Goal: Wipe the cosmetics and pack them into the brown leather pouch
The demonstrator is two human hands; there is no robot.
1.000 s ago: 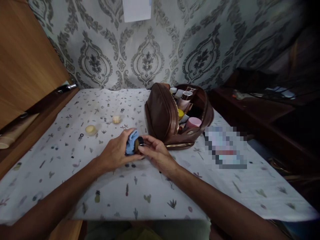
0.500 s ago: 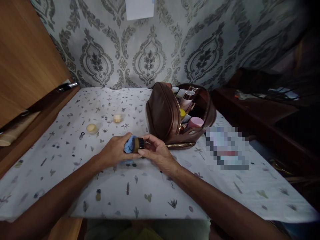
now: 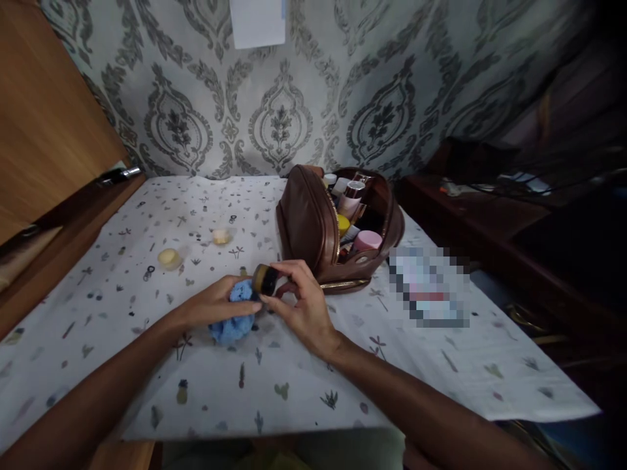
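"Jar (image 3: 264, 280) first: where is it?"

"Between the two hands, over the counter (image 3: 220, 398). Thumb and fingers of the right hand (image 3: 306, 310) are clamped on it."

"And its axis?"

"Roughly sideways, black end toward the right palm, brown end toward the left hand (image 3: 210, 303)."

"What's in the left?"

"Blue cloth (image 3: 230, 323), bunched under the thumb and spilling toward the person. The jar lies just beyond it, to the right. They may be touching, but it's too dim there for me to swear to it."

"Left fingers closed?"

"Can't tell how tightly; the cloth hides some."

"Anything near?"

"Brown bag (image 3: 306, 222), open, just beyond the right hand, and a pale yellow pot (image 3: 169, 258) farther left."
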